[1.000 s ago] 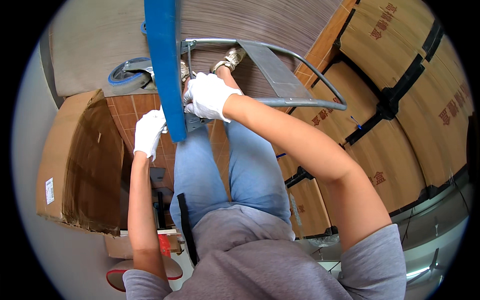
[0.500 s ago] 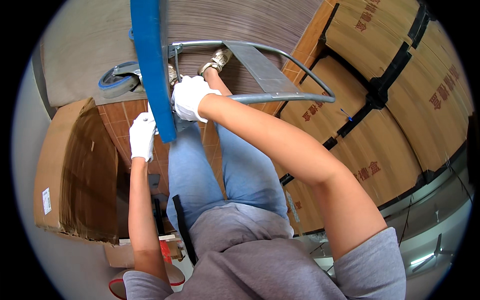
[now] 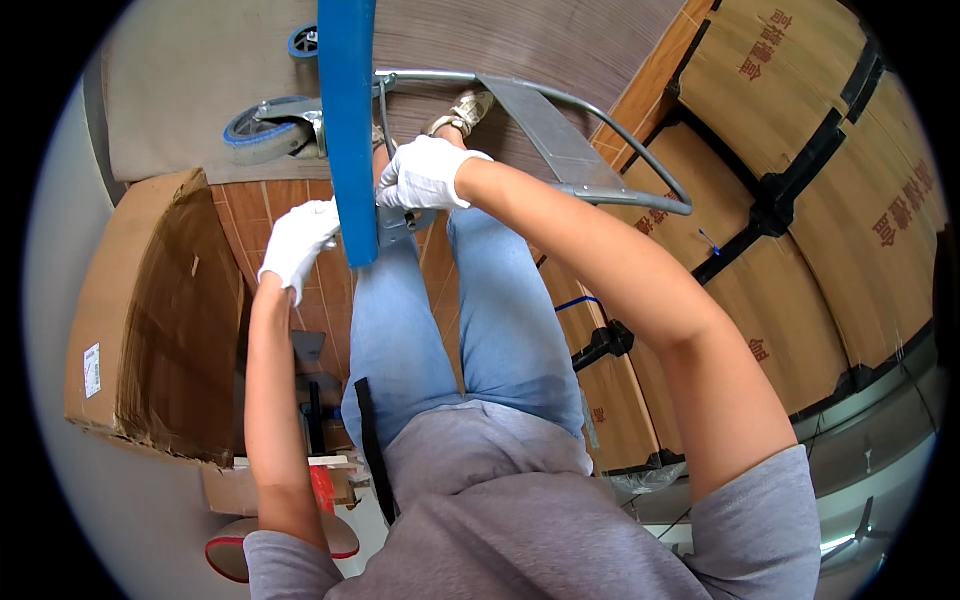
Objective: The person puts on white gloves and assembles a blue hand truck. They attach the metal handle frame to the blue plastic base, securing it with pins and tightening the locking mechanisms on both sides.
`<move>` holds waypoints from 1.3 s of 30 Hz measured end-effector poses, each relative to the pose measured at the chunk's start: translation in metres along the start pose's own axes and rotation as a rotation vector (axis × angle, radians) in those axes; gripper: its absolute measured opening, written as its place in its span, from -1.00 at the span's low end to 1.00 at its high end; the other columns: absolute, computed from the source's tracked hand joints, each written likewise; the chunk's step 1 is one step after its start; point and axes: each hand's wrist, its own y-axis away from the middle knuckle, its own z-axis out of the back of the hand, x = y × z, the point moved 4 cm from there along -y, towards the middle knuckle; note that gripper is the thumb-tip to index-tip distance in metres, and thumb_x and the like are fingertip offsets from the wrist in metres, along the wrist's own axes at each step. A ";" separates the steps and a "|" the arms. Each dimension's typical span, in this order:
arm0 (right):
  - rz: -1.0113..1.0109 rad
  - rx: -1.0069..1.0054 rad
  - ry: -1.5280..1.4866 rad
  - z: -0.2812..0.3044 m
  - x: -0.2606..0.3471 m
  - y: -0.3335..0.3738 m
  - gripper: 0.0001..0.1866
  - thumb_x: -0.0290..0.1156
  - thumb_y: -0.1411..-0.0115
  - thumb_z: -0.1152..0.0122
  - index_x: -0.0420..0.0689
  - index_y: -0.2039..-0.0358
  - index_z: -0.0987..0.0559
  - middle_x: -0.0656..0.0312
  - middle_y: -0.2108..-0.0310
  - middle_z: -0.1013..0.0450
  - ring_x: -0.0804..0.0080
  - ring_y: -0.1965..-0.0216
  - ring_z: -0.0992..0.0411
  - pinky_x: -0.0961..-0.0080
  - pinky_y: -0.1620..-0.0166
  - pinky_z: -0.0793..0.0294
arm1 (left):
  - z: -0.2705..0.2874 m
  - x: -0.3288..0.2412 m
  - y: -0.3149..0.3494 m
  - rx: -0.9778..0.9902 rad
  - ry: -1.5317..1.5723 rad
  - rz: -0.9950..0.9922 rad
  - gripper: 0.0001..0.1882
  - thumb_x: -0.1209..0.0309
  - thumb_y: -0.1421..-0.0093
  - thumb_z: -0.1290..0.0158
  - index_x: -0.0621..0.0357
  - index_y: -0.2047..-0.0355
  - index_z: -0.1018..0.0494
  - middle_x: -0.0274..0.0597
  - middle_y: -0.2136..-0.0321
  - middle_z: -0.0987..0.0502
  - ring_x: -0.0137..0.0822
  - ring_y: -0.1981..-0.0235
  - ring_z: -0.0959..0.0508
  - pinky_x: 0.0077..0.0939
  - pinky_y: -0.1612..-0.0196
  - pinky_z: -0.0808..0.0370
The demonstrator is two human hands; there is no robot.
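A blue platform trolley (image 3: 350,120) stands tipped up on its side. Its tubular metal handle (image 3: 675,200) reaches out to the right, and a caster (image 3: 268,132) with a blue-and-grey wheel sticks out to the left. My left hand (image 3: 300,240), in a white glove, is closed with curled fingertips at the caster side, close to the deck's near end. On the handle side my gloved right hand (image 3: 425,172) is closed just above a metal bracket (image 3: 400,222) with a bolt. What the fingers of either hand grip is hidden.
Stacked cardboard boxes (image 3: 800,290) with black corner pieces line the right. An opened cardboard box (image 3: 160,330) stands at the left. Another small blue-rimmed wheel (image 3: 303,41) shows behind the deck. A person's shoe (image 3: 465,110) is beyond the handle.
The trolley and both hands appear farther right and slightly higher in view. My left wrist is more bent, and more of the bracket and bolt shows below my right hand.
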 end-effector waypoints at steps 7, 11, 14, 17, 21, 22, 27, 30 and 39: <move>-0.007 0.110 0.207 -0.009 0.005 -0.007 -0.62 -0.17 -0.16 0.07 0.01 0.15 -0.63 0.09 0.15 -0.54 0.05 0.11 -0.50 0.24 0.08 -0.46 | 0.004 0.002 -0.004 -0.003 -0.020 -0.031 -0.69 0.19 -0.22 -0.11 0.23 0.27 -0.57 -0.30 0.43 -0.54 -0.47 0.39 -0.47 -0.56 0.24 -0.43; -0.452 0.000 0.006 -0.021 0.000 -0.013 -0.55 -0.16 -0.08 -0.07 -0.14 0.09 -0.61 0.01 -0.02 -0.46 0.04 -0.04 -0.43 0.21 0.00 -0.43 | 0.001 0.008 -0.008 -0.056 -0.029 -0.147 -0.73 0.25 -0.20 -0.13 0.25 0.32 -0.55 -0.33 0.51 -0.51 -0.52 0.46 -0.42 -0.61 0.32 -0.40; -0.506 -0.005 -0.030 -0.026 0.002 -0.018 -0.55 -0.23 -0.02 -0.18 -0.14 0.07 -0.60 0.01 -0.06 -0.42 0.09 -0.12 -0.35 0.17 -0.06 -0.36 | 0.000 0.009 -0.008 -0.087 -0.049 -0.180 -0.75 0.28 -0.19 -0.13 0.26 0.34 -0.55 -0.34 0.54 -0.50 -0.54 0.48 -0.41 -0.63 0.34 -0.39; -0.537 0.071 0.058 -0.025 0.007 -0.020 -0.58 -0.27 -0.01 -0.19 -0.10 0.09 -0.61 0.07 -0.04 -0.45 0.10 -0.10 -0.38 0.16 -0.02 -0.38 | 0.000 0.011 -0.009 -0.102 -0.072 -0.201 -0.74 0.27 -0.19 -0.12 0.27 0.35 -0.55 -0.34 0.53 -0.50 -0.55 0.48 -0.40 -0.63 0.34 -0.39; -0.549 0.140 0.126 -0.015 0.014 -0.015 -0.60 -0.28 -0.01 -0.18 -0.06 0.10 -0.63 0.14 0.00 -0.47 0.16 -0.05 -0.41 0.19 0.02 -0.39 | -0.001 0.010 -0.009 -0.123 -0.076 -0.224 -0.71 0.24 -0.20 -0.11 0.27 0.35 -0.54 -0.32 0.53 -0.50 -0.54 0.48 -0.40 -0.62 0.33 -0.38; -0.548 0.156 0.116 -0.016 0.012 -0.017 -0.61 -0.27 -0.02 -0.18 -0.05 0.11 -0.63 0.15 0.01 -0.48 0.18 -0.04 -0.42 0.20 0.02 -0.39 | -0.001 0.008 -0.007 -0.128 -0.074 -0.226 -0.70 0.23 -0.20 -0.11 0.28 0.35 -0.54 -0.32 0.53 -0.50 -0.54 0.48 -0.40 -0.61 0.33 -0.38; -0.561 0.240 0.067 -0.034 -0.011 -0.047 -0.63 -0.26 -0.03 -0.17 0.00 0.13 -0.64 0.25 0.05 -0.50 0.27 0.03 -0.46 0.25 0.07 -0.39 | -0.002 0.004 -0.003 -0.160 -0.121 -0.268 -0.81 0.34 -0.17 -0.08 0.25 0.38 -0.52 -0.39 0.53 -0.47 -0.58 0.50 -0.36 -0.65 0.38 -0.33; -0.582 0.272 0.067 -0.043 -0.026 -0.062 -0.65 -0.25 -0.04 -0.16 0.02 0.14 -0.64 0.30 0.08 -0.52 0.32 0.07 -0.49 0.29 0.09 -0.40 | -0.004 -0.002 -0.003 -0.175 -0.192 -0.298 -0.80 0.34 -0.17 -0.08 0.26 0.36 -0.53 -0.40 0.54 -0.49 -0.59 0.51 -0.36 -0.64 0.40 -0.34; -0.286 -0.295 -0.196 -0.004 -0.003 0.018 -0.76 -0.31 -0.10 -0.12 -0.07 0.28 -0.67 0.10 0.32 -0.58 0.14 0.28 -0.55 0.26 0.15 -0.51 | -0.004 0.013 -0.005 -0.085 -0.143 -0.101 -0.60 0.12 -0.25 -0.05 0.28 0.35 -0.54 -0.29 0.52 -0.49 -0.47 0.47 -0.41 -0.56 0.30 -0.40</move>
